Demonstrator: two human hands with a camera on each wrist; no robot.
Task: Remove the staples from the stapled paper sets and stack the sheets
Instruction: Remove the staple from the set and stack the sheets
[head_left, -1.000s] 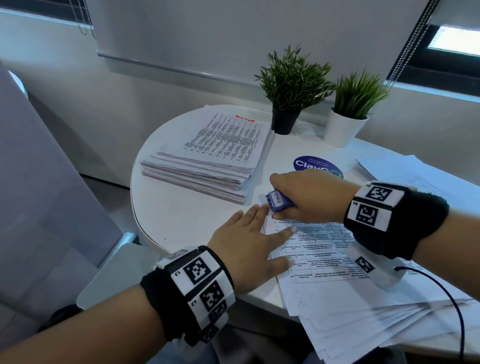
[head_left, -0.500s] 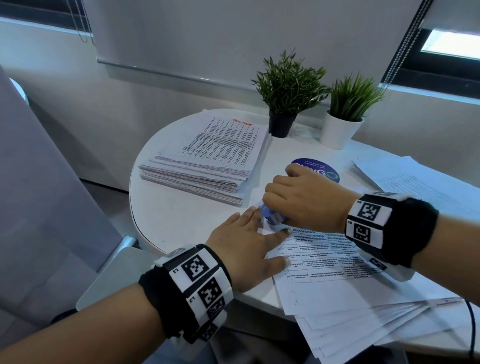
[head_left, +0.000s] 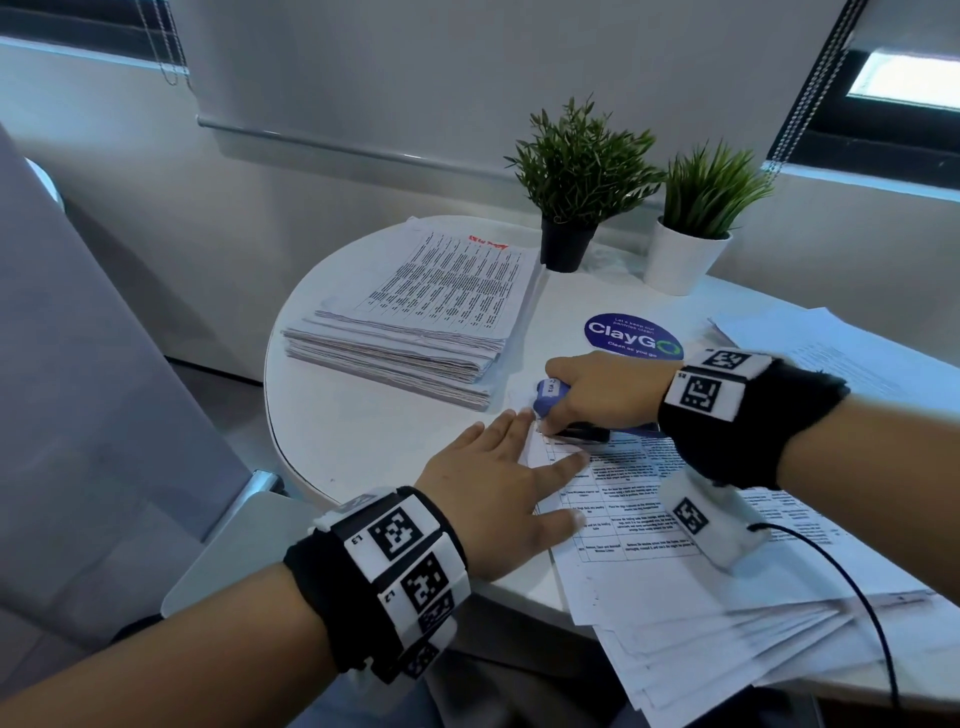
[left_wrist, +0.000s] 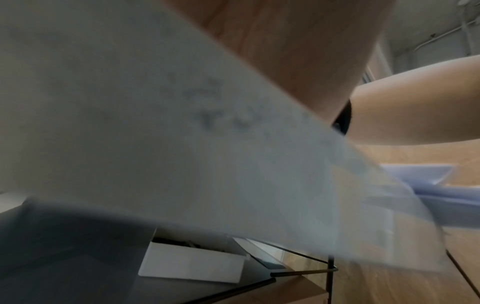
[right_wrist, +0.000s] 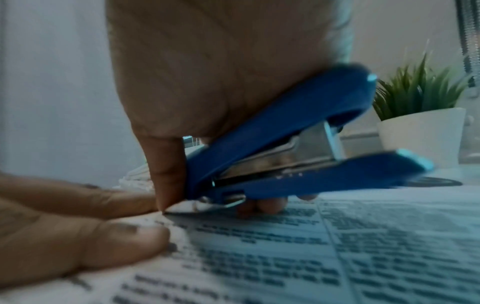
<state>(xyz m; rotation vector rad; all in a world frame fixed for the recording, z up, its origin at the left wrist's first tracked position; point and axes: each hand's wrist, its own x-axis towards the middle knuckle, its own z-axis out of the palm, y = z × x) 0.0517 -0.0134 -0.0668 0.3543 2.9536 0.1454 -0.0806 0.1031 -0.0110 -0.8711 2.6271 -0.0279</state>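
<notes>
Under right-wrist view, stapler (right_wrist: 272, 152) at paper corner (right_wrist: 182, 207)

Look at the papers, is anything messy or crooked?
Yes. The loose papers nearest the person are fanned out crooked and hang over the table edge. The far stack is tidier.

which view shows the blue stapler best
The right wrist view: the blue stapler fills the frame, its rear end on the corner of the stapled paper set, gripped by the right hand. The head view shows only a blue sliver beneath that hand. The left wrist view shows none of it.
</notes>
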